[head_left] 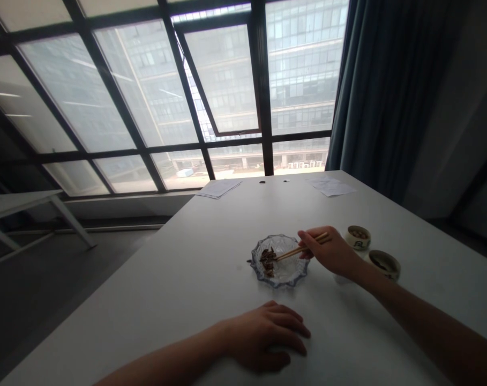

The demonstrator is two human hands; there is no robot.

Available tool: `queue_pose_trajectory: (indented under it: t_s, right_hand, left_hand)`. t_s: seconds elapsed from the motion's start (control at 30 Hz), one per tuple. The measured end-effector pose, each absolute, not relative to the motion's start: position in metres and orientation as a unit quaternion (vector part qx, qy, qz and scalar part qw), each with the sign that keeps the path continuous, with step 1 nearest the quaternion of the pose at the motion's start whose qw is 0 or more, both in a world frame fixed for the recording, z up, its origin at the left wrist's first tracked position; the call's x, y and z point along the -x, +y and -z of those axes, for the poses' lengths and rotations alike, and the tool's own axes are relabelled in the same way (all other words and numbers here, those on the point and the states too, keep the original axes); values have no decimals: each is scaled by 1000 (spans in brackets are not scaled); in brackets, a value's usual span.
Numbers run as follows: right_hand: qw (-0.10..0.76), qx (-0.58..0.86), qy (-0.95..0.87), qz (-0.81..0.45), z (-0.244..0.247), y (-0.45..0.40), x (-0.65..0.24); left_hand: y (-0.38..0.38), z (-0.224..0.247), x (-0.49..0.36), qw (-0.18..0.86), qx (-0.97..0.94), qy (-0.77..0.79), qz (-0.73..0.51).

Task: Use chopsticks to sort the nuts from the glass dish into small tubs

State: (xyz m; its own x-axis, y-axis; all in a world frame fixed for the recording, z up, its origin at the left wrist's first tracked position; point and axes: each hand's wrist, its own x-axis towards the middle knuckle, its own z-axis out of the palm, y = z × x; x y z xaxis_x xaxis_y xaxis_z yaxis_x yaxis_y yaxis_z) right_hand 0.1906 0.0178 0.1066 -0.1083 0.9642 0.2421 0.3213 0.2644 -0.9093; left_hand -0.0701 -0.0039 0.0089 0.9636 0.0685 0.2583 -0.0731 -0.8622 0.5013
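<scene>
While a dark-framed window [147,96] showed an office block beyond the white desk [155,305], sheets of paper [219,187] lay at its far edge. On the desk, the right hand's [331,253] fingers were clamped on wooden chopsticks [297,249], their tips in dark food [268,261] inside a scalloped glass dish [281,283], near two small ceramic bowls [372,252]. The left hand's [267,336] fingers rested apart on the desk.

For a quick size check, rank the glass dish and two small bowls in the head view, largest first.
1. Glass dish.
2. Far ceramic bowl and near ceramic bowl: they look alike, so unranked.
</scene>
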Motion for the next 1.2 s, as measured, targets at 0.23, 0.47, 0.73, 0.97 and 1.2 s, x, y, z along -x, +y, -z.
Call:
queue_pose_trajectory:
  t_s: [0.23, 0.47, 0.73, 0.97, 1.2]
  right_hand:
    - [454, 508, -652, -334, -118, 13, -201]
    - [429, 484, -687, -333, -124, 10, -203]
    - [458, 432, -679, -378, -119, 5, -182]
    - [385, 385, -748, -380, -128, 16, -139]
    - [287, 416, -806, -307, -149, 42, -98]
  left_hand:
    - [-5, -12, 70, 265, -955, -2, -134]
    - [-5, -11, 70, 260, -957, 4, -128]
    - [-6, -13, 70, 261, -956, 9, -133]
    - [-8, -11, 69, 253, -957, 7, -140]
    - [-8, -7, 71, 254, -957, 6, -143]
